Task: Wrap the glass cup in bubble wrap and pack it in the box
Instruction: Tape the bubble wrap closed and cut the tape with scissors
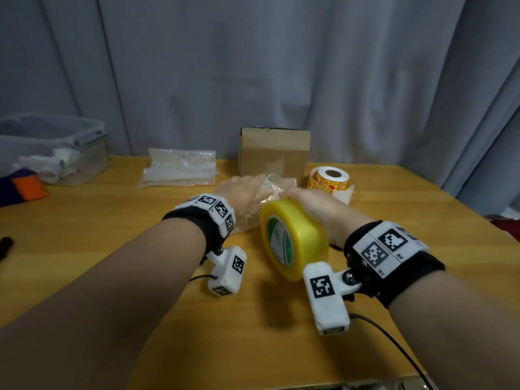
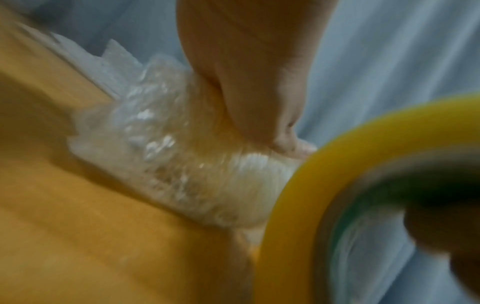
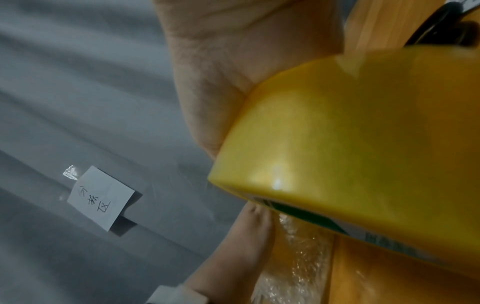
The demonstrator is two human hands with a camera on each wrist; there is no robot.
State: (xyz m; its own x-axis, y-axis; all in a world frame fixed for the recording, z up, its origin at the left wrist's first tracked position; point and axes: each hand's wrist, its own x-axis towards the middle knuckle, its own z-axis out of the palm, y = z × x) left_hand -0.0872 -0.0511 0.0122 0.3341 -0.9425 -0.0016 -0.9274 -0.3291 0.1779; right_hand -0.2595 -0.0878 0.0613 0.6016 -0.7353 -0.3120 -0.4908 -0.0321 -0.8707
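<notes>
The glass cup is hidden inside a crumpled bubble-wrap bundle (image 1: pixel 278 183) lying on the wooden table (image 1: pixel 112 249) in front of the brown cardboard box (image 1: pixel 274 153). My left hand (image 1: pixel 242 192) lies over the bundle and holds it down, thumb along its side. The left wrist view shows the bundle (image 2: pixel 168 154) under that hand (image 2: pixel 246 82), blurred. My right hand (image 1: pixel 312 206) grips a big yellow tape roll (image 1: pixel 295 240) on edge, right against the bundle. In the right wrist view the roll (image 3: pixel 363 144) fills the frame below the palm (image 3: pixel 233 61).
Spare bubble-wrap sheets (image 1: pixel 180 168) lie at the back left of the box. A roll of yellow-red stickers (image 1: pixel 329 178) stands to its right. A clear plastic bin (image 1: pixel 56 147) with white items sits far left. Grey curtains hang behind the table.
</notes>
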